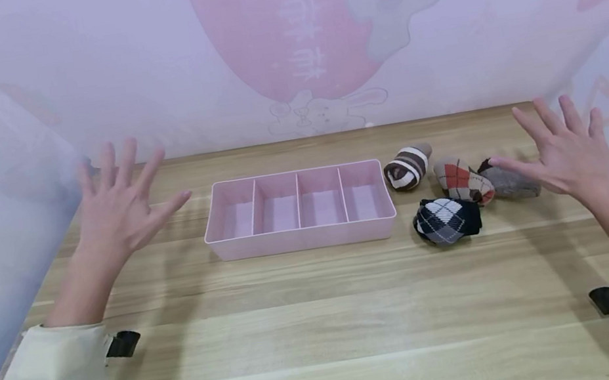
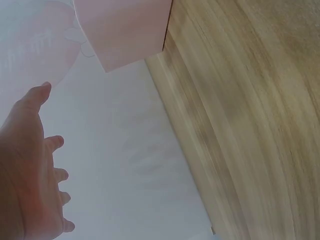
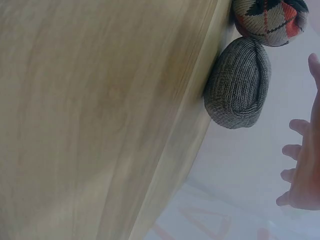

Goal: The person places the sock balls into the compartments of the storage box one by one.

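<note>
A pink tray [image 1: 300,240] with several compartments sits in the middle of the wooden table [image 1: 313,321]; its corner [image 2: 125,30] shows in the left wrist view. To its right lie rolled socks: a brown-and-white striped one [image 1: 407,168], an orange argyle one [image 1: 463,181] [image 3: 267,20], a grey one [image 1: 509,183] [image 3: 239,85] and a black-and-white argyle one [image 1: 447,219]. My left hand [image 1: 118,203] [image 2: 30,170] hovers left of the tray, fingers spread, holding nothing. My right hand [image 1: 564,152] [image 3: 302,170] hovers with fingers spread just right of the grey sock, thumb above it.
A pale printed backdrop [image 1: 292,39] with a pink shape and a rabbit drawing closes off the table's far edge and both sides. Bare wood stretches in front of the tray toward me.
</note>
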